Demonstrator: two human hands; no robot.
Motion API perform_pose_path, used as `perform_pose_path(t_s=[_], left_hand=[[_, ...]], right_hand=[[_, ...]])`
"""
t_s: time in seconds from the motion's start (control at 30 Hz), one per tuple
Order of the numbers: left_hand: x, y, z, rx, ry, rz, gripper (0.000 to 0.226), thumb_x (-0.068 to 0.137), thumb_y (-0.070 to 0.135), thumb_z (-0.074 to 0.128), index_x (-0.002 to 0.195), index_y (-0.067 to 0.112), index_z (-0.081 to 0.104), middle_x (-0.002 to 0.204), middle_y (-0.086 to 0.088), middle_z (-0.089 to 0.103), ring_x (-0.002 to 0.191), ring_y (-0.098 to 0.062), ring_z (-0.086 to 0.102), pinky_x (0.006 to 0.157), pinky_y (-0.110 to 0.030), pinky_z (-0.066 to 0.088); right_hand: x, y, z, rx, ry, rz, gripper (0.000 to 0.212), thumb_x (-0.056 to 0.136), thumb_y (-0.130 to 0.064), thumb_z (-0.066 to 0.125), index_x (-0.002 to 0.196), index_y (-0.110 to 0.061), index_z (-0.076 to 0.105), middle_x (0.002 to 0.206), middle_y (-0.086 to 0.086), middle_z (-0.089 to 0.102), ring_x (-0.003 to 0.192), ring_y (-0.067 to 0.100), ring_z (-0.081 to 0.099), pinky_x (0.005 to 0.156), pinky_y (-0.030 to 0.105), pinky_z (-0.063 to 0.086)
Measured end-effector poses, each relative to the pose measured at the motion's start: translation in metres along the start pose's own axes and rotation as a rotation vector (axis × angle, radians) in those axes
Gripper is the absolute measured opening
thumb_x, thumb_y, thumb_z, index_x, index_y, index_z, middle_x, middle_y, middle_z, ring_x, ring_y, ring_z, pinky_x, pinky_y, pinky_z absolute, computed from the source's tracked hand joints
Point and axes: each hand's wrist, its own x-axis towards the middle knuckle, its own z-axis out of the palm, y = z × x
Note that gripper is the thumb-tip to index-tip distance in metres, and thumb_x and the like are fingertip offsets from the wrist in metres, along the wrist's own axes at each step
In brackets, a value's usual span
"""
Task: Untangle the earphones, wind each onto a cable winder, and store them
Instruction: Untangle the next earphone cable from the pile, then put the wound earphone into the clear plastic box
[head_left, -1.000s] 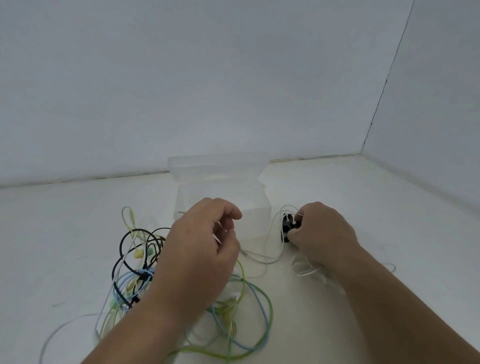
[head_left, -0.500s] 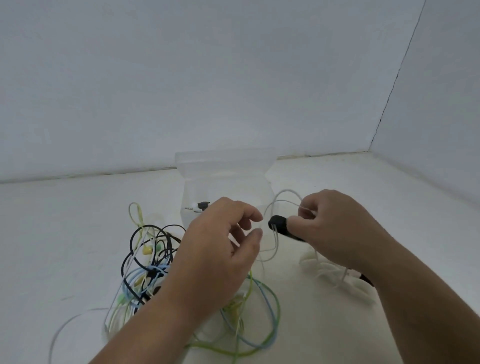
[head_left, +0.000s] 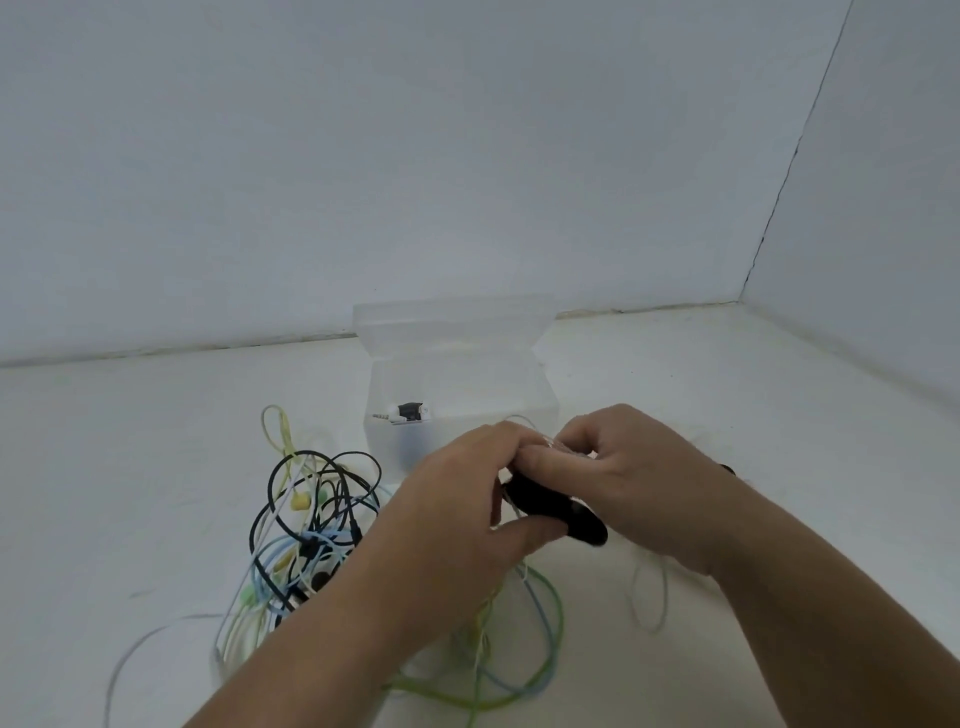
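On white surface (head_left: 779, 441), earphones (head_left: 311, 519); pale walls (head_left: 415, 156).

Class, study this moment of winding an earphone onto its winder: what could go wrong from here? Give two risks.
1. The white cable hangs slack below the right hand; it may snag or knot while being wound onto the black cable winder.
2. The left hand is close to the tangled earphones; a coloured strand could get dragged along.

The left hand (head_left: 457, 514) and right hand (head_left: 639, 483) covered most of the black winder (head_left: 558, 512). What the left fingers pinched was unclear. The left forearm hid part of the cable tangle (head_left: 311, 525).
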Motion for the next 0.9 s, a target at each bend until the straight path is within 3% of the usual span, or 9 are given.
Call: perform_pose_path(t_s=[0.07, 0.17, 0.3, 0.4, 0.53, 0.63, 0.73, 0.83, 0.9], left_hand=[[0.001, 0.0, 0.0, -0.015, 0.018, -0.019, 0.019, 0.086, 0.029, 0.073, 0.1, 0.036, 0.061, 0.082, 0.019, 0.063, 0.066, -0.007, 0.055, 0.06, -0.014, 0.041], [0.003, -0.002, -0.004, -0.282, 0.039, -0.146, 0.012, 0.093, 0.016, 0.066, 0.089, 0.027, 0.063, 0.058, 0.012, 0.057, 0.049, -0.007, 0.045, 0.05, -0.019, 0.038], [0.007, 0.0, -0.01, -0.728, 0.14, -0.275, 0.01, 0.094, 0.007, 0.06, 0.087, 0.008, 0.066, 0.062, -0.006, 0.055, 0.05, -0.018, 0.046, 0.046, -0.024, 0.04], [0.01, 0.0, -0.013, -0.942, 0.294, -0.376, 0.021, 0.093, 0.021, 0.06, 0.076, 0.013, 0.069, 0.063, -0.007, 0.05, 0.054, -0.015, 0.04, 0.043, -0.023, 0.035], [0.015, -0.002, -0.018, -1.188, 0.387, -0.462, 0.011, 0.09, 0.017, 0.061, 0.086, 0.006, 0.062, 0.077, -0.009, 0.066, 0.058, -0.014, 0.041, 0.041, -0.022, 0.035], [0.016, -0.006, -0.016, -1.189, 0.385, -0.495, 0.013, 0.095, 0.006, 0.052, 0.083, 0.009, 0.056, 0.085, -0.013, 0.072, 0.055, -0.014, 0.041, 0.041, -0.022, 0.034], [0.015, -0.006, -0.014, -1.082, 0.376, -0.5, 0.008, 0.093, 0.0, 0.052, 0.095, 0.007, 0.054, 0.083, -0.013, 0.073, 0.049, -0.013, 0.04, 0.041, -0.023, 0.032], [0.014, -0.005, -0.014, -1.03, 0.356, -0.485, 0.031, 0.091, -0.003, 0.055, 0.117, 0.015, 0.057, 0.08, -0.012, 0.071, 0.047, -0.014, 0.037, 0.041, -0.023, 0.029], [0.014, -0.004, -0.014, -1.013, 0.334, -0.475, 0.041, 0.091, -0.004, 0.055, 0.12, 0.024, 0.06, 0.077, -0.01, 0.069, 0.047, -0.014, 0.036, 0.042, -0.024, 0.028]], right_hand=[[0.0, -0.003, -0.003, 0.099, 0.072, 0.036, 0.053, 0.092, -0.052, 0.054, 0.063, -0.008, 0.057, 0.05, 0.0, 0.043, 0.046, 0.007, 0.04, 0.048, 0.016, 0.033], [0.006, 0.005, -0.009, 0.193, 0.261, 0.118, 0.042, 0.1, -0.04, 0.048, 0.066, -0.014, 0.048, 0.058, 0.003, 0.03, 0.047, 0.013, 0.025, 0.054, 0.028, 0.024], [0.012, 0.017, -0.012, 0.163, 0.43, 0.169, 0.043, 0.1, -0.033, 0.049, 0.062, -0.014, 0.052, 0.062, 0.008, 0.035, 0.047, 0.016, 0.027, 0.051, 0.028, 0.025], [0.013, 0.02, -0.015, 0.223, 0.558, 0.153, 0.038, 0.099, -0.031, 0.053, 0.067, -0.014, 0.064, 0.058, 0.005, 0.039, 0.039, 0.01, 0.027, 0.041, 0.022, 0.025], [0.014, 0.023, -0.02, 0.429, 0.723, 0.131, 0.032, 0.098, -0.028, 0.057, 0.072, -0.014, 0.069, 0.052, -0.005, 0.04, 0.04, 0.01, 0.027, 0.043, 0.023, 0.026], [0.012, 0.019, -0.022, 0.639, 0.706, 0.021, 0.027, 0.099, -0.02, 0.056, 0.078, -0.014, 0.071, 0.053, -0.004, 0.036, 0.045, 0.013, 0.024, 0.043, 0.023, 0.024], [0.009, 0.013, -0.021, 0.73, 0.61, -0.089, 0.026, 0.1, -0.017, 0.054, 0.083, -0.014, 0.074, 0.058, 0.002, 0.034, 0.046, 0.015, 0.022, 0.042, 0.021, 0.022], [0.007, 0.008, -0.019, 0.81, 0.583, -0.166, 0.024, 0.1, -0.019, 0.055, 0.09, -0.016, 0.077, 0.06, 0.004, 0.033, 0.051, 0.017, 0.019, 0.045, 0.025, 0.018], [0.005, 0.006, -0.022, 0.89, 0.603, -0.217, 0.023, 0.1, -0.021, 0.054, 0.097, -0.016, 0.076, 0.061, 0.005, 0.03, 0.054, 0.02, 0.018, 0.047, 0.029, 0.016]])
